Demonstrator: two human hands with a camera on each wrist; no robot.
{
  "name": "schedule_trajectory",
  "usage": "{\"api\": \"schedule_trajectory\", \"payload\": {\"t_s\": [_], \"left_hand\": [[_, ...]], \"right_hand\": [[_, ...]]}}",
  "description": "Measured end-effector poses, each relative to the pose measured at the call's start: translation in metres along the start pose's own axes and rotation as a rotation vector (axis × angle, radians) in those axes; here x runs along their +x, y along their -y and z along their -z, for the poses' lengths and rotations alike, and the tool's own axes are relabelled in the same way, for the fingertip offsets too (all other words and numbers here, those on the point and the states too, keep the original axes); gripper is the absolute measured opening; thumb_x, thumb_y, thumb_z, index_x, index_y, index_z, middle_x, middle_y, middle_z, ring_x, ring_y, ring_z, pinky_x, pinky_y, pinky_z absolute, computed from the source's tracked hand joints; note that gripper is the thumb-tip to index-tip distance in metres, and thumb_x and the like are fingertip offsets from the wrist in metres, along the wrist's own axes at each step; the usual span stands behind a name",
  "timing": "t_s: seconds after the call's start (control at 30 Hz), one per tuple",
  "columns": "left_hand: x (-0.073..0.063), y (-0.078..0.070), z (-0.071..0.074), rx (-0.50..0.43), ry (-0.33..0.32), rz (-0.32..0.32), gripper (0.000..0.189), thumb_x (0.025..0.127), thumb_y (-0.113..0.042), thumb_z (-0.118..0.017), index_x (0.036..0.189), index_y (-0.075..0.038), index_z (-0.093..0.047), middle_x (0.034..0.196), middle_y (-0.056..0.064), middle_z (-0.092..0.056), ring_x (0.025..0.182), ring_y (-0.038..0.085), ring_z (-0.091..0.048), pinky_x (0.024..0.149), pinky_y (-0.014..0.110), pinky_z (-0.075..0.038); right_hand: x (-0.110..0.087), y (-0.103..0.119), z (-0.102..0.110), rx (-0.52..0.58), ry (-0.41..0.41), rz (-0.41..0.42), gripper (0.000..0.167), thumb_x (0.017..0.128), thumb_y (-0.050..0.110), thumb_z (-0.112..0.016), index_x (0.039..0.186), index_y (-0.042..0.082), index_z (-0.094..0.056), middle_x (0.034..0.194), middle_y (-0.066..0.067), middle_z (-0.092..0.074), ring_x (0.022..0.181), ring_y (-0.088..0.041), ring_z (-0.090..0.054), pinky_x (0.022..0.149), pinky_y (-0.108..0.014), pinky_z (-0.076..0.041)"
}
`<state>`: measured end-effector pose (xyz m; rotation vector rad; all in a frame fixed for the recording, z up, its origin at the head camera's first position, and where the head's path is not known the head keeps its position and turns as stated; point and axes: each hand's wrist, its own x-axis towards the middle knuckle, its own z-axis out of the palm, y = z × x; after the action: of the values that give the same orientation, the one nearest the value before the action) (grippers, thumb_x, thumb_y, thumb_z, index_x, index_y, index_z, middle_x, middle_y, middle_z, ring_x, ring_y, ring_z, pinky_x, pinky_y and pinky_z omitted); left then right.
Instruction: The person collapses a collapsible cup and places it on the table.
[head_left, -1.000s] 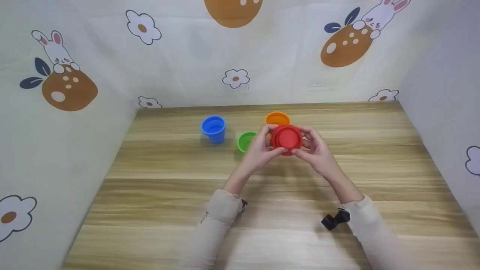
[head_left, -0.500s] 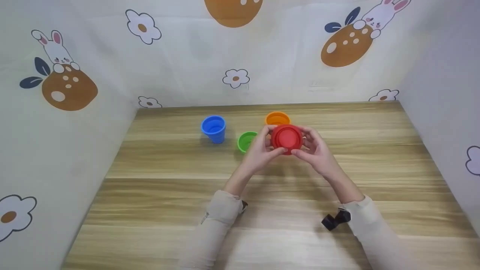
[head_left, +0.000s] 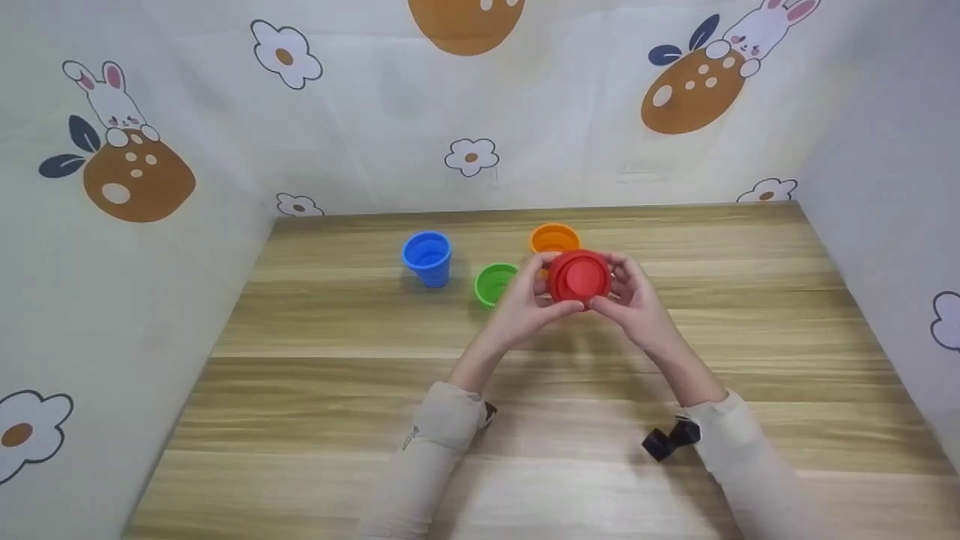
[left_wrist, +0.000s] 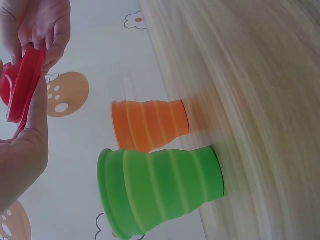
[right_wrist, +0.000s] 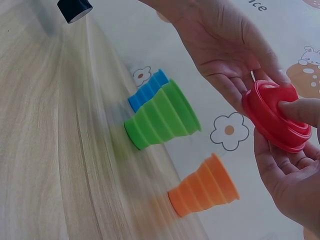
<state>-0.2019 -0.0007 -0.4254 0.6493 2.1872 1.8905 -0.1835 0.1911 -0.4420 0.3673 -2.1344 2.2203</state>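
Observation:
Both hands hold a red collapsible cup (head_left: 581, 278) up above the table, folded down to a thick ringed disc. My left hand (head_left: 520, 301) grips its left side, thumb on the near edge. From the other side my right hand (head_left: 634, 301) grips it, its thumb pressing the red face in the right wrist view. Close to the left hand stands a green collapsible cup (head_left: 493, 283), extended and upright, partly covered by that hand in the head view. Beyond the red cup is an orange collapsible cup (head_left: 553, 238), also extended. A blue one (head_left: 428, 255) stands further left.
The wooden table (head_left: 315, 420) meets a patterned cloth wall (head_left: 375, 135) at the back, with more wall on the left and right. Black wrist camera mounts (head_left: 670, 439) hang by the beige sleeves (head_left: 442, 427).
The red cup has shifted slightly to the right in the hands and its face has tilted a little. More of the green cup's rim shows. The other cups stay put.

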Motion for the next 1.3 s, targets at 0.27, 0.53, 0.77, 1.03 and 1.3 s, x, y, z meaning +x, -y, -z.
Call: {"api": "schedule_trajectory", "payload": {"t_s": [0.27, 0.53, 0.77, 1.03, 1.3], "left_hand": [[0.0001, -0.0014, -0.0014, 0.039, -0.021, -0.012, 0.058, 0.085, -0.006, -0.077, 0.134, -0.004, -0.046, 0.127, 0.015, -0.058, 0.102, 0.023, -0.068, 0.089, 0.029, -0.06], [0.0019, -0.0013, -0.0002, 0.032, -0.029, -0.011, 0.054, 0.087, -0.001, -0.074, 0.134, -0.002, -0.048, 0.128, 0.018, -0.059, 0.102, 0.028, -0.07, 0.087, 0.03, -0.061], [0.0029, -0.0022, 0.0007, 0.001, -0.04, -0.001, 0.05, 0.087, 0.004, -0.071, 0.132, -0.001, -0.049, 0.127, 0.019, -0.059, 0.102, 0.031, -0.07, 0.085, 0.032, -0.062], [0.0024, -0.0024, 0.0025, 0.019, -0.041, 0.061, 0.052, 0.087, 0.003, -0.071, 0.134, -0.005, -0.05, 0.133, 0.016, -0.057, 0.114, 0.029, -0.066, 0.093, 0.033, -0.059], [0.0012, -0.003, 0.0045, 0.009, -0.012, 0.047, 0.053, 0.087, 0.002, -0.071, 0.135, -0.004, -0.048, 0.135, 0.017, -0.057, 0.117, 0.03, -0.064, 0.094, 0.034, -0.059]], "right_hand": [[0.0002, -0.0018, -0.0032, -0.019, -0.029, -0.01, 0.055, 0.086, -0.014, -0.064, 0.136, -0.004, -0.042, 0.118, 0.007, -0.064, 0.105, -0.012, -0.065, 0.086, -0.022, -0.058], [-0.0003, -0.0026, -0.0037, 0.001, -0.02, -0.003, 0.057, 0.087, -0.014, -0.064, 0.138, -0.002, -0.042, 0.116, 0.006, -0.064, 0.104, -0.013, -0.066, 0.087, -0.023, -0.059], [-0.001, -0.0012, -0.0036, 0.018, 0.0, -0.007, 0.058, 0.087, -0.013, -0.065, 0.139, -0.001, -0.042, 0.122, 0.003, -0.061, 0.107, -0.015, -0.066, 0.087, -0.025, -0.06], [-0.002, 0.0021, -0.0033, 0.051, -0.005, -0.024, 0.047, 0.092, -0.007, -0.061, 0.137, 0.0, -0.046, 0.115, -0.004, -0.061, 0.102, -0.018, -0.066, 0.082, -0.027, -0.062], [-0.0014, 0.0023, -0.0034, 0.065, 0.001, -0.017, 0.049, 0.091, -0.009, -0.062, 0.137, -0.002, -0.046, 0.113, -0.004, -0.061, 0.097, -0.017, -0.066, 0.08, -0.028, -0.062]]}}
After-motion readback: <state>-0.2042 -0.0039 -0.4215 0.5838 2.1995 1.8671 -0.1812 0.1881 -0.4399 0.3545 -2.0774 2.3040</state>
